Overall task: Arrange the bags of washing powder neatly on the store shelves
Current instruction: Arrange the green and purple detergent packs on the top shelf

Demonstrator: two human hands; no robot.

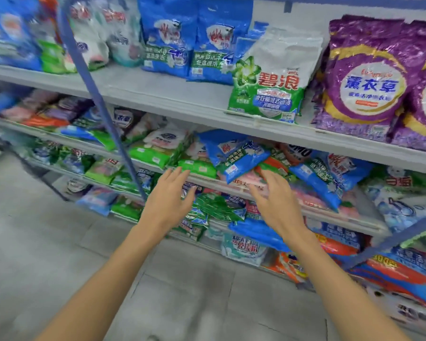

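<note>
- Grey shelves (172,94) fill the frame; washing-powder bags (158,148) lie jumbled on the middle one.
- Tilted blue bag (234,156) tops the pile, frame centre.
- Just below it, left hand (169,200) and right hand (273,200): fingers spread, holding nothing.
- Step: reaching in. Next likely needs a two-sided grasp to straighten the blue bag.

Single head-worn view, wide-angle. Camera stands close to the store shelves (182,97), facing forward and down, rolled so the shelf edges slope downward to the right. Grey floor (40,242) fills the frame left of and below the shelves.
</note>
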